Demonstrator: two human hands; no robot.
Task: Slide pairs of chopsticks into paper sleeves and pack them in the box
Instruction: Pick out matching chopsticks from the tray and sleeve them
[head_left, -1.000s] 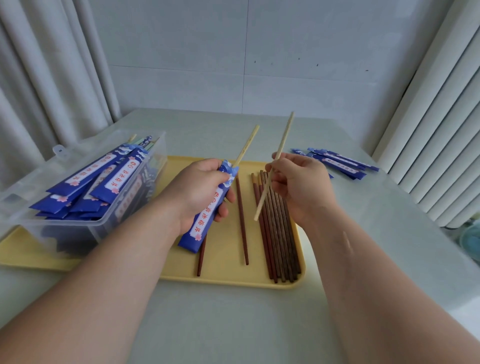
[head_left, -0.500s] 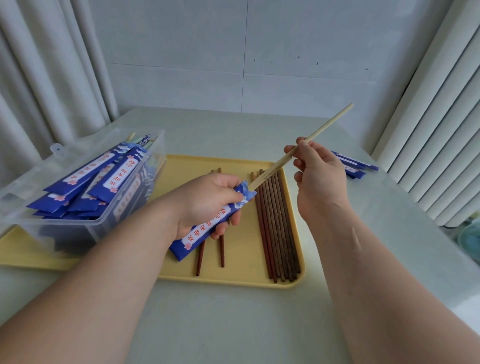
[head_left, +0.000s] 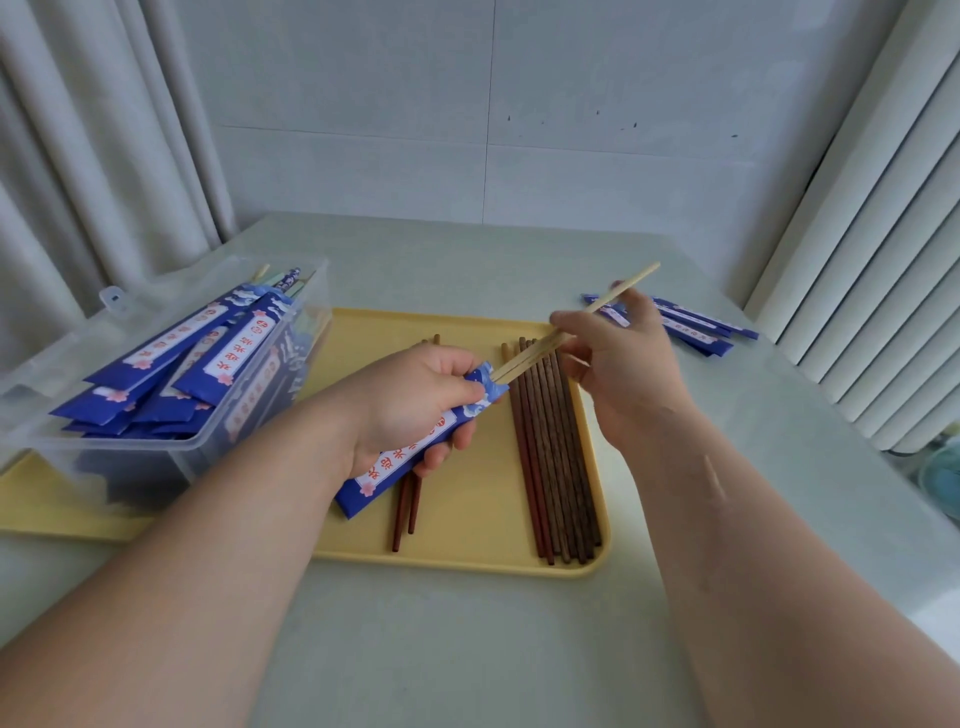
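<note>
- Your left hand (head_left: 415, 402) grips the blue paper sleeve (head_left: 415, 449) above the yellow tray (head_left: 467, 499).
- Your right hand (head_left: 621, 366) pinches the pale chopsticks (head_left: 525, 358), their tips inside the sleeve's mouth (two sticks, side by side).
- The clear box (head_left: 135, 467) sits at your left on the tray, holding filled sleeves.

Red characters on the white strips of the held sleeve (head_left: 396, 462) and boxed sleeves (head_left: 236, 358), all too blurred to read
</note>
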